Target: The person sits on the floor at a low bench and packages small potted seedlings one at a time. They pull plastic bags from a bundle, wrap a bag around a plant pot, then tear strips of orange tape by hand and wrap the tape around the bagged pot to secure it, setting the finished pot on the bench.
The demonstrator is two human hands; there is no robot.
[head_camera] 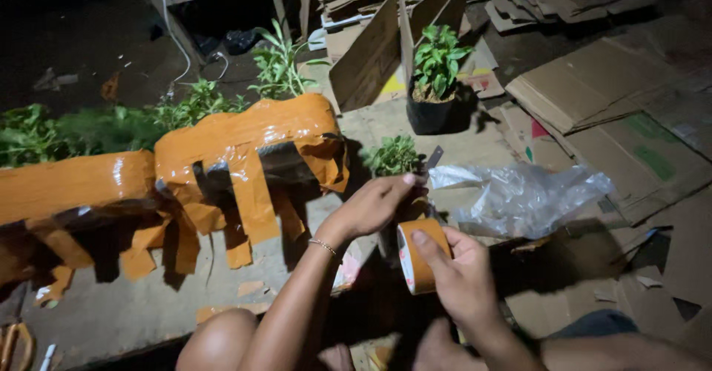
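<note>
Head view, looking down past two bare knees: the right hand (463,275) holds a roll of orange tape (420,256), fingers wrapped over its outer face and the thumb across the front edge, so this grip is closed on the roll. The roll sits upright, low in the middle of the view, just below the left hand (374,204). The left hand, with a thin bracelet (323,246) at the wrist, has its fingertips pinched together at the top of a small dark pot with a leafy seedling (393,156) (whether they pinch the tape end or the pot rim cannot be told). A crumpled clear plastic bag (523,197) lies just right of the hands on the concrete floor (111,315). To the left, a long row of planters wrapped in orange tape (245,156) carries green plants. A black pot with a taller plant (436,82) stands farther back, beside upright cardboard sheets (371,52). Flattened cardboard (630,111) covers the right side.
</note>
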